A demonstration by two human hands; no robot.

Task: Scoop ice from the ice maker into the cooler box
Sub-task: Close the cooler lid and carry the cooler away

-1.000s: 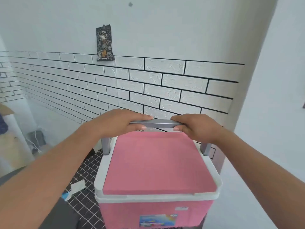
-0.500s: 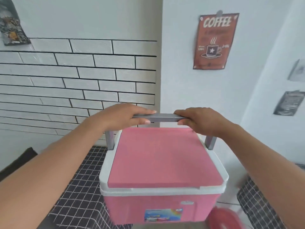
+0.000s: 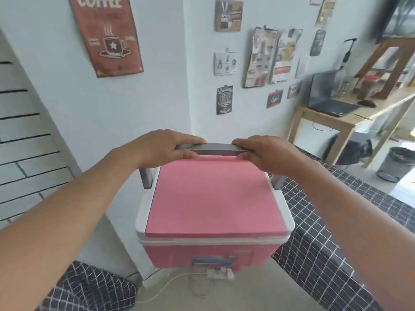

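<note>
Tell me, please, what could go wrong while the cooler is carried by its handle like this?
Both hands, left hand and right hand, grip the grey handle, so the pink cooler box hangs in the air; a slip would likely drop it. The white cable on the floor below could catch a foot. The checked counter stands close on the right; the box might knock it.
</note>
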